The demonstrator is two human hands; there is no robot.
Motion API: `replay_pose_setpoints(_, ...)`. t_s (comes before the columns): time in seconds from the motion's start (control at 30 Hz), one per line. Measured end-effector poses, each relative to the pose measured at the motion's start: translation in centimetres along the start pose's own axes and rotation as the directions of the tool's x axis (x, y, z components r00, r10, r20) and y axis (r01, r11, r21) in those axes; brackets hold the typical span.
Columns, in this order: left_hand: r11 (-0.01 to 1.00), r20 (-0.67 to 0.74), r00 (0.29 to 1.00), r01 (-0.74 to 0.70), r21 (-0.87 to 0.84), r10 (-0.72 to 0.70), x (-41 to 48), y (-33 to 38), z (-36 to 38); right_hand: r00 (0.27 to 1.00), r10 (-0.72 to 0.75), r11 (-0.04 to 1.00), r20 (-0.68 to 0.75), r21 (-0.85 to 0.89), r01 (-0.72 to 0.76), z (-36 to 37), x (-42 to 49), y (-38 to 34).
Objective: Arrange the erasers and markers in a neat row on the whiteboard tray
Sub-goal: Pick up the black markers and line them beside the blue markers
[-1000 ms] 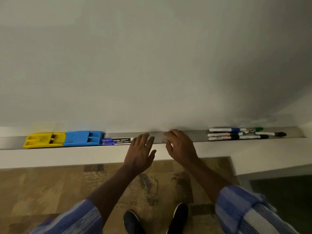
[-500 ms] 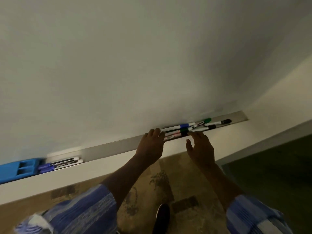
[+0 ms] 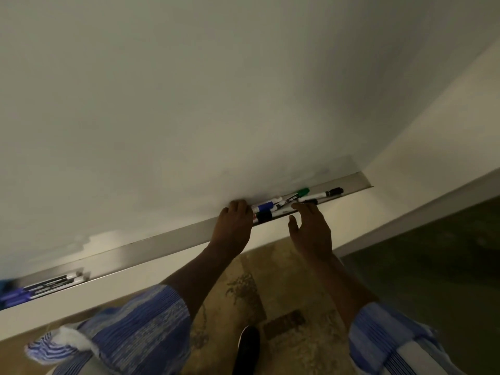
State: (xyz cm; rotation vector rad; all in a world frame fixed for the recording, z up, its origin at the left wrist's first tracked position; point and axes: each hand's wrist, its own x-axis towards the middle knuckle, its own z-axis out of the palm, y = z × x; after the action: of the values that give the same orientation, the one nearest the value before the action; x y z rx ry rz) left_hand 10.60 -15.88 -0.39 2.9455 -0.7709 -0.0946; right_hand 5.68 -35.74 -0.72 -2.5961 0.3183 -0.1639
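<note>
A loose bunch of whiteboard markers lies in the right end of the grey whiteboard tray point(image 3: 162, 240): one with a blue cap point(image 3: 263, 206), one with a green cap point(image 3: 302, 192), and two with black caps point(image 3: 335, 191) point(image 3: 263, 216). They cross each other at slight angles. My left hand point(image 3: 234, 226) curls over the tray edge onto the bunch's left ends, its fingertips hidden. My right hand point(image 3: 311, 228) has its fingers spread, fingertips touching the front marker. Two purple-capped markers point(image 3: 46, 286) lie side by side far left, beside a blurred blue eraser point(image 3: 4, 284).
The whiteboard point(image 3: 216, 104) fills the upper view. The tray ends at the right against a white wall corner point(image 3: 405, 171). Below are a white ledge point(image 3: 135, 280), patterned carpet point(image 3: 284, 280), a dark floor area at the right, and my shoe point(image 3: 249, 350).
The view has swung right along the tray, so the erasers have slid nearly out of frame. Both hands moved from the tray's middle to the marker bunch at the right end.
</note>
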Motion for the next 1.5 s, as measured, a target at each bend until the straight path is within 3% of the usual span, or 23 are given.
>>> replay_pose_setpoints(0.2, 0.998, -0.062, 0.998, 0.005, -0.062, -0.009, -0.3, -0.3, -0.1, 1.0, -0.023, 0.997, 0.019, -0.069, 0.025, 0.4, 0.7, 0.9)
replay_pose_setpoints(0.37, 0.979, -0.2, 0.976, 0.042, -0.201, -0.083, -2.0, -1.7, -1.2, 0.973, -0.213, 0.958, 0.092, -0.176, 0.227, 0.4, 1.6, 1.7)
replay_pose_setpoints(0.53, 0.922, -0.281, 0.931, 0.12, -0.369, -0.233, -4.6, -3.7, -1.7, 0.934, -0.283, 0.908, 0.219, -0.254, 0.334, 0.1, 3.3, 1.5)
replay_pose_setpoints(0.8, 0.876, -0.285, 0.906, 0.158, -0.456, -0.312, -7.7, -4.9, -1.5, 0.855, -0.412, 0.818, 0.314, -0.286, 0.499, -0.9, 5.1, 1.6)
replay_pose_setpoints(1.1, 0.841, -0.265, 0.893, 0.193, -0.505, -0.364, -9.0, -5.1, -1.8, 0.818, -0.499, 0.798, 0.284, -0.217, 0.562, -2.5, 5.6, 0.3)
replay_pose_setpoints(1.23, 0.805, -0.27, 0.873, 0.2, -0.559, -0.405, -9.4, -5.6, -2.2, 0.874, -0.471, 0.881, 0.117, 0.017, 0.473, -3.9, 5.6, -1.6)
replay_pose_setpoints(1.3, 0.785, -0.289, 0.859, 0.188, -0.59, -0.423, -9.6, -5.8, -2.4, 0.936, -0.353, 0.916, 0.003, 0.202, 0.345, -4.4, 5.3, -2.7)
replay_pose_setpoints(1.37, 0.766, -0.311, 0.845, 0.167, -0.621, -0.436, -10.0, -6.0, -2.7, 0.991, -0.137, 0.891, -0.01, 0.437, 0.127, -4.7, 4.7, -4.0)
replay_pose_setpoints(1.43, 0.726, -0.299, 0.832, 0.169, -0.666, -0.467, -10.5, -6.2, -3.1, 0.992, 0.061, 0.703, 0.11, 0.701, -0.121, -5.0, 4.1, -5.3)
replay_pose_setpoints(1.5, 0.686, -0.278, 0.824, 0.172, -0.707, -0.493, -11.0, -6.4, -3.6, 0.967, 0.123, 0.451, 0.224, 0.855, -0.255, -4.9, 3.3, -6.7)
